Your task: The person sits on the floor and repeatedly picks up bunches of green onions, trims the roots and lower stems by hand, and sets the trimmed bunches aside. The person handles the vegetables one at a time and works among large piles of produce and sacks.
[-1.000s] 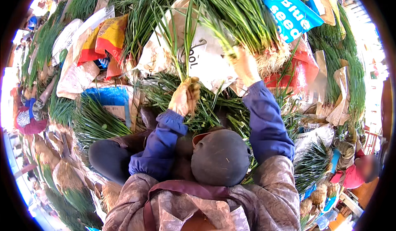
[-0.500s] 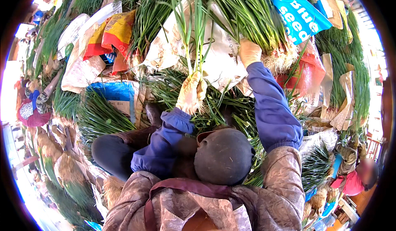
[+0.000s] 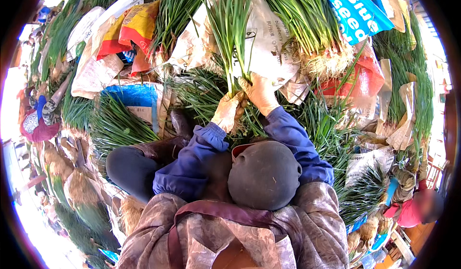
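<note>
Both my hands wear pale gloves and meet at the middle of the view. My left hand [image 3: 227,110] is closed round the lower stems of a small bunch of green onions [image 3: 229,43], whose long leaves point away from me. Just above it, to the right, my right hand [image 3: 260,92] has its fingers closed at the pale stems of the same bunch. Some roots show below my left hand. Beyond the hands a white printed sack [image 3: 269,38] lies under the leaves. A large pile of green onions [image 3: 312,24], roots toward me, rests on its right side.
Loose leaves [image 3: 204,94] lie around my hands. At the left are a red and yellow sack [image 3: 139,26], a blue and white sack [image 3: 137,98] and more greens [image 3: 120,127]. A blue sack [image 3: 355,12] and a red sack [image 3: 357,74] lie right. Another person [image 3: 418,206] is at the lower right.
My right hand has come back from the pile at the right to the small bunch, beside my left hand. The bunch looks fuller. My left hand has shifted slightly right.
</note>
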Motion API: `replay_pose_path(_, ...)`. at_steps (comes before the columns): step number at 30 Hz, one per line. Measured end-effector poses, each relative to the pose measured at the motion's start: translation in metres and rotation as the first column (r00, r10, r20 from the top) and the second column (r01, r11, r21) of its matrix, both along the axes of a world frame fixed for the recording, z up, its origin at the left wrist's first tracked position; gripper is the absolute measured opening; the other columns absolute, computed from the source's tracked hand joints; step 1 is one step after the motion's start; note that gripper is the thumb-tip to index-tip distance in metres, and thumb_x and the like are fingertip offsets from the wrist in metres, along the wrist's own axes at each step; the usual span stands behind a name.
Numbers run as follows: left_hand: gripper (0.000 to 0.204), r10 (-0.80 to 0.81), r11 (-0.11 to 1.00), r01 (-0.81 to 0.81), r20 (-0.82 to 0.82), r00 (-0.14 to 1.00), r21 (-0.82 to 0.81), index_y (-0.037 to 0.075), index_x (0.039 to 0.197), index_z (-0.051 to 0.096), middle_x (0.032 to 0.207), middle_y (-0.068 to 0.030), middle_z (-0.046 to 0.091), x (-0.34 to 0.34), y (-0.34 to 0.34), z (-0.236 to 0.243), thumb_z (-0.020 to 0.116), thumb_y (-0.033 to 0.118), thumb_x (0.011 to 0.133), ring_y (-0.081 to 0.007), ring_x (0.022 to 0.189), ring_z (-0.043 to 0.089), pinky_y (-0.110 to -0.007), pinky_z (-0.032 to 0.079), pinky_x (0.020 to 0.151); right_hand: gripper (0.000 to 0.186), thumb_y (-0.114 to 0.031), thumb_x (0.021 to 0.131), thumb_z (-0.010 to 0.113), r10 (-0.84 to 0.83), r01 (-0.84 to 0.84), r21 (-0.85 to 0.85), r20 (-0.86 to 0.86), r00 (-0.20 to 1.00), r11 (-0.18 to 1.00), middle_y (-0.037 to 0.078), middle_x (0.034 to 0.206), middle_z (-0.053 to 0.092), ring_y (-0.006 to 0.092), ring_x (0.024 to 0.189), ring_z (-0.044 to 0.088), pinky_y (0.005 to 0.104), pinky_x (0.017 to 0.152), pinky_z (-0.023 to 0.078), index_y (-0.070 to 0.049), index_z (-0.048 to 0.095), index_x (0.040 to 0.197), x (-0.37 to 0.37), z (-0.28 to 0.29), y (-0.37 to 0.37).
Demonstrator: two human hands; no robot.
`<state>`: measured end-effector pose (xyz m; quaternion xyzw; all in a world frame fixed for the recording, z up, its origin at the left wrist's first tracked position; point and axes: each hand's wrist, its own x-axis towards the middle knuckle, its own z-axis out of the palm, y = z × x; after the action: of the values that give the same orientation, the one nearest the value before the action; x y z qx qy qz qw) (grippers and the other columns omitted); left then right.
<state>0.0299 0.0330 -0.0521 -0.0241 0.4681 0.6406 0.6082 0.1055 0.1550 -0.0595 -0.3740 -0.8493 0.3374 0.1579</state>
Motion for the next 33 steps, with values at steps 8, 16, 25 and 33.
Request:
replay_pose_path(8,0.022,-0.116,0.979,0.093,0.116,0.987,0.183,0.007,0.094,0.057,0.059,0.0053,0.036,0.015,0.000,0.064,0.048,0.027,0.099,-0.0048,0.044,0.030,-0.019,0.024,0.038,0.030,-0.031,0.093,0.057,-0.574,0.429,-0.596,-0.067,0.816,0.679,0.006,0.063,0.060,0.0169,0.054,0.058,0.0359,0.048,0.047,-0.005,0.064,0.081,0.036,-0.058,0.043)
replay_pose_path(16,0.026,-0.188,0.970,0.114,0.364,0.912,0.216,0.006,0.108,0.057,0.074,0.0013,0.048,-0.047,0.004,0.013,0.048,0.029,0.098,-0.0107,0.062,0.047,-0.023,0.042,0.055,0.037,-0.028,0.095,0.058,0.000,-0.223,-0.915,-0.237,0.971,0.336,-0.001,0.079,0.058,0.0045,0.049,0.040,0.0198,0.045,0.034,0.000,0.055,0.119,0.057,0.010,-0.022)
replay_pose_path(25,0.026,-0.147,0.974,0.076,0.337,0.930,0.215,0.008,0.098,0.058,0.118,-0.0171,0.061,-0.040,0.008,0.025,0.044,0.029,0.099,-0.0371,0.114,0.055,-0.058,0.044,0.095,0.024,-0.025,0.097,0.052,-0.694,0.081,-0.868,-0.332,0.639,0.489,-0.005,0.066,0.047,0.0043,0.050,0.039,0.0194,0.044,0.031,-0.004,0.059,0.105,0.208,0.076,-0.004)
replay_pose_path(33,0.019,-0.318,0.932,0.106,0.646,0.694,0.346,0.009,0.074,0.046,0.059,0.0041,0.029,-0.041,0.013,-0.009,0.046,0.016,0.093,-0.0087,0.048,0.028,-0.025,0.027,0.045,0.035,-0.027,0.100,0.047,-0.839,0.709,-0.472,-0.430,0.333,0.523,-0.004,0.059,0.040,0.0069,0.051,0.031,0.0235,0.050,0.027,0.001,0.057,0.117,0.409,0.138,-0.116)
